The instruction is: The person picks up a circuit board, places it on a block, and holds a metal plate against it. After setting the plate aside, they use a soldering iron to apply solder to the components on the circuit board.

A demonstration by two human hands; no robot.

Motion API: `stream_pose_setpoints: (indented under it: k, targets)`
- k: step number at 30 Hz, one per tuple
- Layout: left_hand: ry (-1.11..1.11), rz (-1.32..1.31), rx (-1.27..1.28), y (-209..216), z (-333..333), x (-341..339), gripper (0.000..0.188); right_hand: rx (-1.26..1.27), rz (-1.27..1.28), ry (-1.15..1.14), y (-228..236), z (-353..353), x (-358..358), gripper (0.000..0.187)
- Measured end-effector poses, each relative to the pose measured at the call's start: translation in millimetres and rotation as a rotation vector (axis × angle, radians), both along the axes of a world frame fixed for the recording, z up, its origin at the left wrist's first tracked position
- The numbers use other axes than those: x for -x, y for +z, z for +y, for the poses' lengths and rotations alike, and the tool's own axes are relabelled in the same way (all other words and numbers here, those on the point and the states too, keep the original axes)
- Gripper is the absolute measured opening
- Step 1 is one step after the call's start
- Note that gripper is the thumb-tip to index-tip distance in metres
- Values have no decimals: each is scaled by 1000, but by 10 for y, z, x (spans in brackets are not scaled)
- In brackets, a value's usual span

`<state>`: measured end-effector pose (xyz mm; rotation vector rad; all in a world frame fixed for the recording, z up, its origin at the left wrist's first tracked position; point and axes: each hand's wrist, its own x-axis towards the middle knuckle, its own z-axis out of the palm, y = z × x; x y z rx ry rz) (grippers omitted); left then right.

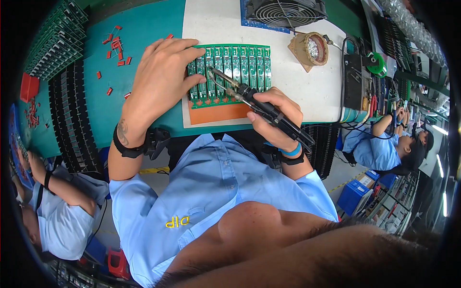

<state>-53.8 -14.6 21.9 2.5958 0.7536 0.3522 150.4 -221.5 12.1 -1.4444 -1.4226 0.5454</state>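
A green circuit board panel (247,65), divided into several narrow strips, lies in front of me on an orange-brown pad (216,115). My left hand (163,74) holds it at the left end, thumb on the strips and index finger along the far edge. My right hand (278,113) is closed around the black handle of a soldering iron (246,91) with a thin curved metal tube beside its tip. That tip reaches the left part of the panel, near my left thumb; exact contact is too small to tell.
Loose red components (115,44) are scattered on the green mat (103,120), left of a white sheet (307,103). A fan (288,12) and a round tip-cleaning pot (314,48) stand at the back. Stacked boards (57,41) and black racks (74,115) stand left. Co-workers sit on both sides.
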Motion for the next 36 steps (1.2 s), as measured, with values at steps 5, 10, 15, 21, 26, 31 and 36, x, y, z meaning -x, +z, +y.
stream_pose_setpoints:
  k: [5, 10, 15, 21, 26, 31, 36]
  targets:
    - [4, 2, -24, -4, -9, 19, 52, -72, -1, 7, 68, -8, 27, 39]
    - [13, -61, -46, 7, -5, 19, 50, -44, -5, 18, 45, 32, 59, 40]
    - [32, -40, 2, 89, 41, 64, 50, -35, -17, 34, -5, 107, 88, 39]
    - [36, 36, -27, 78, 46, 88, 51, -20, -26, 31, -51, 153, 119, 39]
    - [40, 34, -20, 109, 30, 76, 49, 3, -10, 33, -70, 164, 126, 39]
    - [41, 26, -58, 65, 23, 82, 43, 10, -17, 31, -77, 169, 131, 39]
    - [42, 32, -42, 81, 28, 79, 45, -6, -15, 43, -93, 179, 121, 40]
